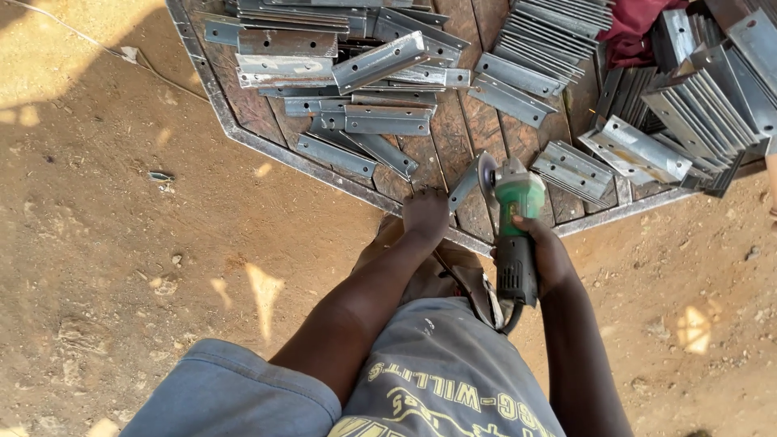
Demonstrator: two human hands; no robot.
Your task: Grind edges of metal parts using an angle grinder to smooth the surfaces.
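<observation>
Sandy ground point(105, 243) lies off to the left of both hands. Left hand point(426, 214) is curled down over a short metal angle piece point(464, 184) at the near edge of the tabletop point(267, 142), pinning it. Just right of it, the right hand point(546, 247) is wrapped tight round the body of a green and grey angle grinder point(515, 231), its disc touching the piece. Beyond the hands lie loose angle pieces point(356, 81); further right, stacked ones point(704, 105).
</observation>
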